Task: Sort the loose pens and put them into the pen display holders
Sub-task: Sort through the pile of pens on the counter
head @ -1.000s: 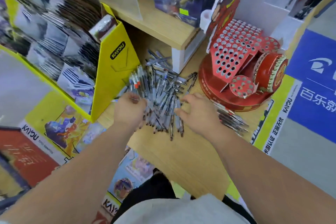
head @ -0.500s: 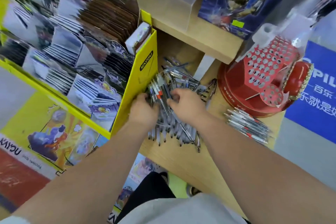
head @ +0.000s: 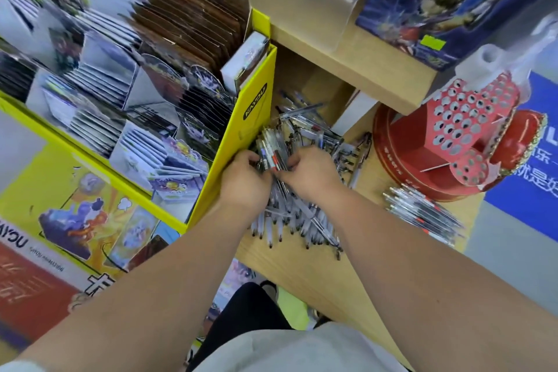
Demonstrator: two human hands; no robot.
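A big pile of loose pens (head: 302, 220) lies on the wooden shelf (head: 302, 269), spreading back under the upper shelf. My left hand (head: 244, 178) and my right hand (head: 308, 172) meet over the pile's left part, both with fingers curled round a bunch of pens (head: 271, 148) that sticks up between them. A red pen display holder (head: 471, 127) with many round holes stands at the right, its holes bare. A smaller row of sorted pens (head: 422, 214) lies in front of the holder.
A yellow card display stand (head: 241, 130) full of card packs presses close on the left of the pile. An upper wooden shelf (head: 356, 69) with boxed goods overhangs the back. The shelf's front edge runs diagonally near my legs.
Both hands have come together from apart on the pile and now grip a bunch of pens at its left. My head has moved closer and to the left.
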